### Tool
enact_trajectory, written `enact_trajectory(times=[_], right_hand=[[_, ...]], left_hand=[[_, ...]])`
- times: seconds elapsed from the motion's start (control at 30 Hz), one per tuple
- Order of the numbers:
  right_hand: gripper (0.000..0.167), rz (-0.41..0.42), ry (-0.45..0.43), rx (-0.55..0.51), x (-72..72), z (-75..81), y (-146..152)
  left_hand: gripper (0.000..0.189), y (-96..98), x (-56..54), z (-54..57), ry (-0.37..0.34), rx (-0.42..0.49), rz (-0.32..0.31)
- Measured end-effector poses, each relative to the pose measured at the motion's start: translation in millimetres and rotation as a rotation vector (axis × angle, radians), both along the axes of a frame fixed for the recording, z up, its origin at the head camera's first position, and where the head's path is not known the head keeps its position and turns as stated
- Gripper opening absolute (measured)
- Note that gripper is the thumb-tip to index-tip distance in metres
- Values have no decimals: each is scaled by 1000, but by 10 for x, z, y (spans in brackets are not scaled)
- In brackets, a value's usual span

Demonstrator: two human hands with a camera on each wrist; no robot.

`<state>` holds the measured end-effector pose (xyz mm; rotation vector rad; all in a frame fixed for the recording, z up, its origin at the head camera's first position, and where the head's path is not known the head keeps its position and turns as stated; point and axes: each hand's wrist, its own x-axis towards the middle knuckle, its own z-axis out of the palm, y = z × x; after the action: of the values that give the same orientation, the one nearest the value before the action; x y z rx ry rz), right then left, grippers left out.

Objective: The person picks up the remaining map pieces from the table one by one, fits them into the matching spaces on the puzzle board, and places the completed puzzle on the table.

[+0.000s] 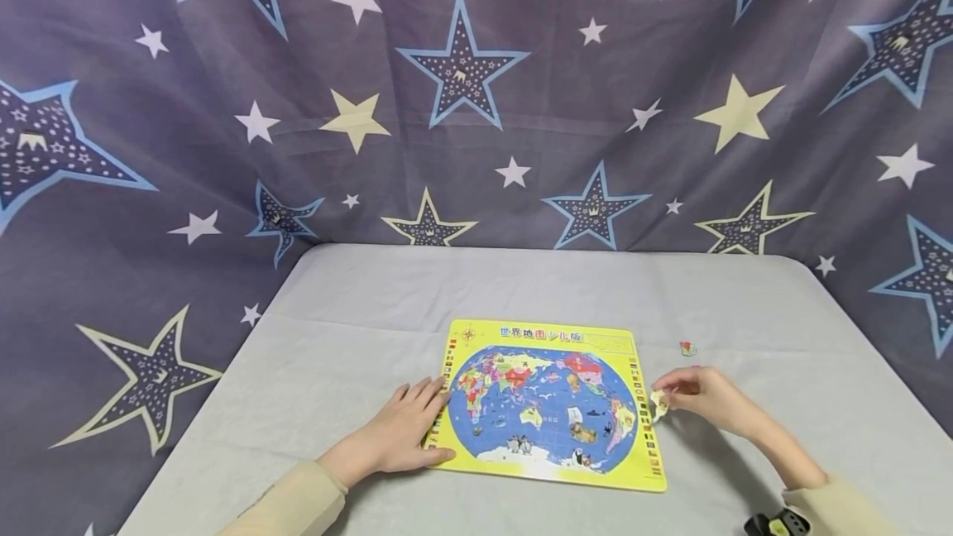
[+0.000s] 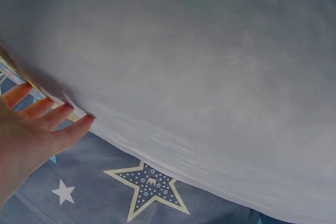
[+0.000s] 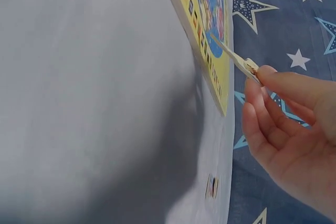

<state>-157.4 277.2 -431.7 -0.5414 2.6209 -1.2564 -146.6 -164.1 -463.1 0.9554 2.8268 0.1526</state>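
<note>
A yellow-bordered world map puzzle board (image 1: 633, 470) lies flat on the grey cloth. My left hand (image 1: 405, 428) rests at its left edge with fingers spread; in the left wrist view that hand (image 2: 39, 124) has its fingertips along the board's side. Beyond the right edge, my right hand (image 1: 703, 399) pinches a small pale yellow puzzle piece (image 1: 658, 405) between thumb and fingers. The right wrist view has this thin piece (image 3: 242, 64) raised and seen almost edge-on, its tip overlapping the board there.
A small red and green puzzle piece (image 1: 687, 348) lies on the cloth right of the board, with a pink bit just behind my right hand. Star-patterned fabric (image 1: 462, 64) hangs behind the grey table cloth (image 1: 357, 296). A black device (image 1: 778, 524) sits at my right cuff.
</note>
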Motion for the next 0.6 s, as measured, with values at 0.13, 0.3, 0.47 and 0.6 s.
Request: enact_trajectory(times=[0.13,0.3,0.47,0.6], right_hand=[[22,15,-45,-24,-18,-6,-51],[23,26,-91,-51,-36,-17,-105],[23,36,-96,-54,-44,-35,-151],[21,56,-102,-55,-50,-52,-182]], left_hand=[[85,-1,-5,3,5,0,1],[85,2,-13,5,8,2,0],[85,2,-10,-7,11,4,-1],[86,2,-9,-18,14,0,-1]])
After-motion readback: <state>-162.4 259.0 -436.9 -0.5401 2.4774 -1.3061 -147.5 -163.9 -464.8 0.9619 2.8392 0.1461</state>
